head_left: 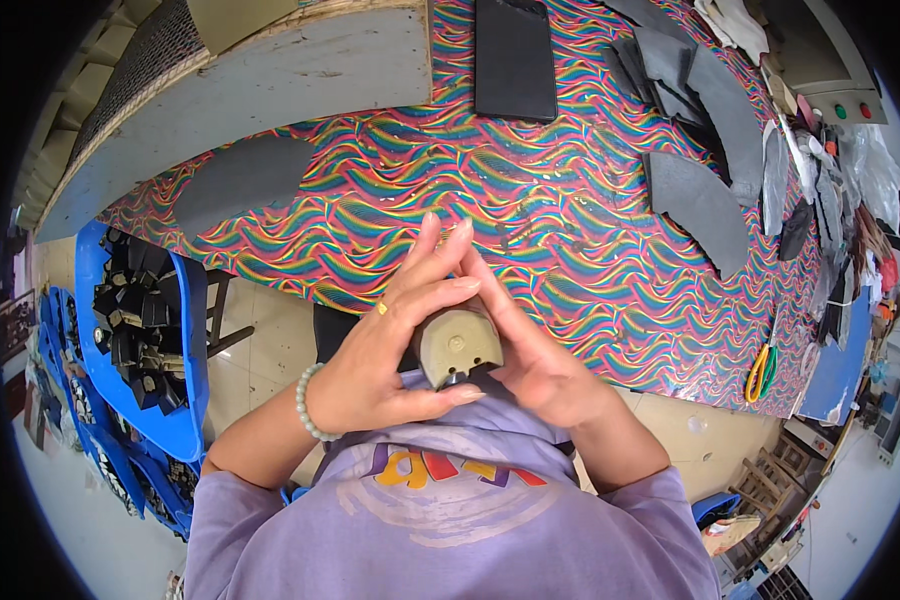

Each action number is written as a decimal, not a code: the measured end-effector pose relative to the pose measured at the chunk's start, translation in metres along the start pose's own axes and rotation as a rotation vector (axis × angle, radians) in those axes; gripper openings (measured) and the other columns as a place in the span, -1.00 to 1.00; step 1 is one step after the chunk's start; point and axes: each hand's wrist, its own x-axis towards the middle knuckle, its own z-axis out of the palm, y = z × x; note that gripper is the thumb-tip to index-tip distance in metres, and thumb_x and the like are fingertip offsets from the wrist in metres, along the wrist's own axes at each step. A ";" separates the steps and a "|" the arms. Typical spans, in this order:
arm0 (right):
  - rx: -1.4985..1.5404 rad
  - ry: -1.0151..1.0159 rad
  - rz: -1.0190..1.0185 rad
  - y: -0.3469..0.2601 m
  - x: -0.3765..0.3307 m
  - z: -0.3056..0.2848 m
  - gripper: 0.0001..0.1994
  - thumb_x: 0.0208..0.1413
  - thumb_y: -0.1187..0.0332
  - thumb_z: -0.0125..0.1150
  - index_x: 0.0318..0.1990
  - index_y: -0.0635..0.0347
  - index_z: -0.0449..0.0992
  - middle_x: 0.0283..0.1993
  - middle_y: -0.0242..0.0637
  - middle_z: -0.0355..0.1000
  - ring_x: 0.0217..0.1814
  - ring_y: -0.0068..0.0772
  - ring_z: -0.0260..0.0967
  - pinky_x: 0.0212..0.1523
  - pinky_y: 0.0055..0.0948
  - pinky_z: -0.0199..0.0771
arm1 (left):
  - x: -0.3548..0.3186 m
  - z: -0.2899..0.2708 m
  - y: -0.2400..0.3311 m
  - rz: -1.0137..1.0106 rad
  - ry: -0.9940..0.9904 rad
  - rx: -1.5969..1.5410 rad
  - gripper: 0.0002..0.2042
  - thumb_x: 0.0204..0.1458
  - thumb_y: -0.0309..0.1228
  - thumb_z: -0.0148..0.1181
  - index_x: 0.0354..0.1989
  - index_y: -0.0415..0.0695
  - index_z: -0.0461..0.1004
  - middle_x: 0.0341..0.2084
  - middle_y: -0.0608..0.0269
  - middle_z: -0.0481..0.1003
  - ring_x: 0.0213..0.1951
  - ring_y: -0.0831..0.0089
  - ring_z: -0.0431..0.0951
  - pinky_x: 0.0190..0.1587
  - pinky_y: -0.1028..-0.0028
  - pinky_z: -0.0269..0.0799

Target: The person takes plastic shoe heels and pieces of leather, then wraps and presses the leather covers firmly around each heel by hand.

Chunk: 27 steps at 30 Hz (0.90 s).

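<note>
Between my two hands, close in front of my chest, is a shoe heel (457,342) with its tan, rounded end face turned up. That face has a few small holes, and a dark notch shows at its lower edge. My left hand (385,345) curls around its left side, thumb below and fingers above. From the other side my right hand (530,360) presses its palm and fingers against the heel, and both hands' fingertips come together beyond it. The heel's sides are mostly hidden by the hands.
The table (400,190) has a wavy multicoloured cover. On it lie a dark grey oval sheet (245,182), a black phone (515,60), curved grey pieces (698,210) and scissors (761,373). A grey board (270,85) stands back left. Left, a blue bin (192,330) holds dark heels.
</note>
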 end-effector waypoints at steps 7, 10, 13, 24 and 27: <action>-0.594 0.156 0.002 0.001 -0.003 0.007 -0.37 0.32 0.19 -0.15 0.40 0.35 -0.15 0.47 -0.02 -0.23 0.51 -0.13 -0.25 0.40 -0.27 -0.14 | 0.003 0.003 0.001 -0.006 0.071 0.024 -0.32 -0.13 -0.35 0.35 0.20 -0.14 0.18 0.34 -0.13 0.00 0.39 -0.17 -0.18 0.36 0.04 -0.17; -0.806 0.177 -0.025 -0.006 -0.006 0.002 -0.35 0.29 0.14 -0.07 0.38 0.33 -0.09 0.42 0.02 -0.11 0.45 -0.07 -0.11 0.35 -0.27 -0.04 | 0.000 -0.009 -0.003 -0.109 -0.058 -0.171 -0.34 -0.09 -0.35 0.33 0.20 -0.19 0.17 0.27 -0.10 0.14 0.33 0.03 0.10 0.31 0.19 0.01; -1.213 0.384 -0.236 -0.017 -0.022 0.001 -0.49 -0.02 0.32 0.34 0.11 0.22 0.38 0.18 -0.10 0.29 0.09 -0.21 0.34 -0.17 -0.38 0.49 | -0.021 -0.008 0.012 -0.336 -0.161 -0.232 -0.32 -0.10 -0.33 0.35 0.21 -0.20 0.16 0.12 -0.02 0.30 0.17 0.15 0.33 0.21 0.28 0.19; -1.192 -0.199 0.003 -0.005 -0.030 0.025 -0.78 -0.01 0.46 0.25 -0.16 0.11 0.49 -0.21 -0.29 0.40 -0.21 -0.23 0.42 -0.28 -0.34 0.45 | -0.064 0.034 0.023 -0.408 -0.176 0.037 -0.36 -0.20 -0.37 0.37 0.10 -0.18 0.22 -0.18 0.06 0.38 -0.14 0.09 0.46 -0.09 0.31 0.39; -1.156 -0.188 0.123 -0.006 -0.033 0.033 -0.77 -0.01 0.51 0.26 -0.16 0.16 0.47 -0.28 -0.27 0.40 -0.26 -0.26 0.42 -0.30 -0.35 0.43 | -0.066 0.036 0.023 -0.385 -0.181 0.057 -0.36 -0.20 -0.37 0.37 0.10 -0.18 0.23 -0.20 0.06 0.39 -0.15 0.09 0.47 -0.10 0.31 0.39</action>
